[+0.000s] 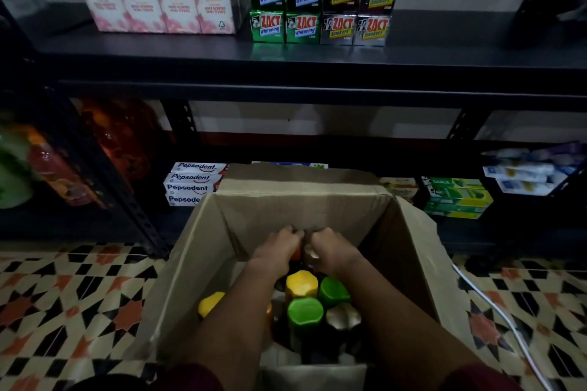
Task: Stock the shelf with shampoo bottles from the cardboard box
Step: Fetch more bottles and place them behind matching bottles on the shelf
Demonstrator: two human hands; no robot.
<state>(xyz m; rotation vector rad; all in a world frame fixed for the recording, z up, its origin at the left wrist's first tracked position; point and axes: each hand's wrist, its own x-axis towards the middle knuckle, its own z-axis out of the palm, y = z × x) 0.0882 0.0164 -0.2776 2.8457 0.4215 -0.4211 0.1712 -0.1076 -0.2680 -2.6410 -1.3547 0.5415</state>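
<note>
An open cardboard box (pixel 219 232) stands on the tiled floor in front of a black shelf (pixel 444 54). Inside it stand several shampoo bottles with yellow (pixel 301 284), green (pixel 305 311) and gold (pixel 344 316) caps. Both my hands reach into the far end of the box. My left hand (pixel 279 246) curls round a bottle top with an orange cap (pixel 297 253). My right hand (pixel 330 247) curls round a bottle with a gold cap (pixel 310 255) beside it. The bottles' bodies are hidden below the hands.
On the upper shelf stand pink tissue packs (pixel 158 5) at the left and Zact toothpaste boxes (pixel 320 11) in the middle; its right part is bare. The lower shelf holds Pepsodent boxes (pixel 190 182) and green boxes (pixel 454 197). A white cable (pixel 495 305) lies on the floor at right.
</note>
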